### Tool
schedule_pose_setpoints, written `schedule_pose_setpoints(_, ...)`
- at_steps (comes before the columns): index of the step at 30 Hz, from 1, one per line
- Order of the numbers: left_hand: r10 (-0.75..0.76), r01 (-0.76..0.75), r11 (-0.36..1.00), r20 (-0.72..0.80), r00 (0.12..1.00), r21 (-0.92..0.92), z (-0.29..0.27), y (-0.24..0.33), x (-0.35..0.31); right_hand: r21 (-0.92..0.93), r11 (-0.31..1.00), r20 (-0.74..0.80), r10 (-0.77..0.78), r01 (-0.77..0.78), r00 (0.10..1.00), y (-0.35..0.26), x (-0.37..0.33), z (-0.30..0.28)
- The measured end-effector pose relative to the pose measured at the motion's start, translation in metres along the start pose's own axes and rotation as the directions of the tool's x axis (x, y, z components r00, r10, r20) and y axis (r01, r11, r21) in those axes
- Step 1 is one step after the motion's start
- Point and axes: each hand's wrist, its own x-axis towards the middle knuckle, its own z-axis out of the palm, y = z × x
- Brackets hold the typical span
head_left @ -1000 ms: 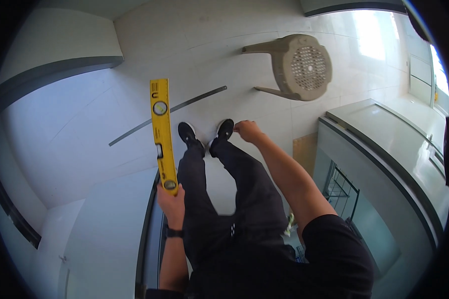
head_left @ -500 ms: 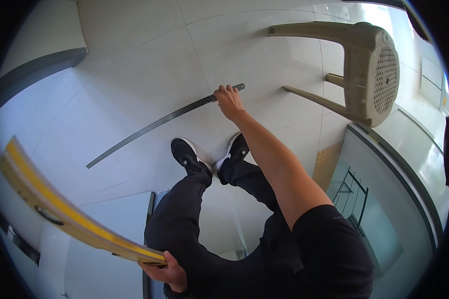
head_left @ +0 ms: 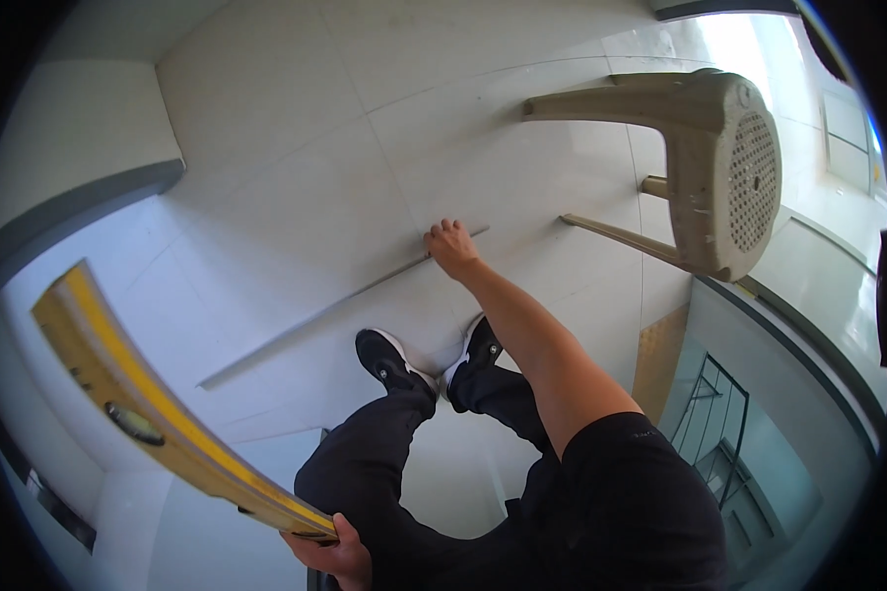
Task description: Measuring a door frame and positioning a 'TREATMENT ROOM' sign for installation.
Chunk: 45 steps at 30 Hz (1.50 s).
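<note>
My left hand (head_left: 337, 558) is closed around the near end of a long yellow spirit level (head_left: 175, 431). The level slants up and away to the left, and its vial shows partway along. Reaching forward over the floor, my right hand (head_left: 451, 250) grips a long thin metal ruler (head_left: 365, 290) close to its right end. A short tip sticks out beyond my fingers. The ruler now shows as a narrow grey strip, slanting down to the left in front of my shoes (head_left: 384, 359). Whether it touches the floor I cannot tell.
A beige plastic stool (head_left: 695, 177) stands at the right, its legs toward the ruler's end. Pale tiles make up the floor (head_left: 276, 217). A wall with a dark grey base strip (head_left: 89, 212) curves in at the left. A black wire rack (head_left: 710, 414) is at the lower right.
The ruler has turned from its marked flat face to a thin edge, still in my right hand. The whole view has shifted, and the level's vial shows more clearly.
</note>
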Motion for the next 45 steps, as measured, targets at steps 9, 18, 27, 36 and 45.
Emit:
schedule_pose_setpoints(9, -0.016, 0.056, 0.982, 0.211, 0.977, -0.181, -0.016, 0.078, 0.03, 0.358, 0.933, 0.435, -0.208, 0.044, 0.876, -0.071, -0.058, -0.214)
schedule_pose_setpoints(18, 0.289, -0.236, 0.951, 0.31, 0.906, -0.198, -0.112, 0.194, 0.029, 0.245, 0.966, 0.297, 0.01, -0.086, 0.955, -0.072, -0.286, -0.528)
schedule_pose_setpoints(27, 0.641, -0.551, 0.765, 0.475, 0.603, -0.333, -0.17, 0.387, 0.078, 0.369, 0.719, 0.208, 0.554, -0.589, 0.806, -0.044, -0.545, -0.725)
schedule_pose_setpoints(36, 0.803, -0.575, 0.578, 0.279, 0.527, -0.579, -0.244, 0.436, 0.046, 0.421, 0.347, -0.02, 0.927, -0.838, 0.374, -0.145, -0.755, -0.813)
schedule_pose_setpoints(45, 0.884, -0.77, 0.468, 0.248, 0.397, -0.434, -0.337, 0.528, 0.072, 0.673, 0.204, -0.267, 0.963, -0.711, 0.023, -0.199, -0.854, -0.896)
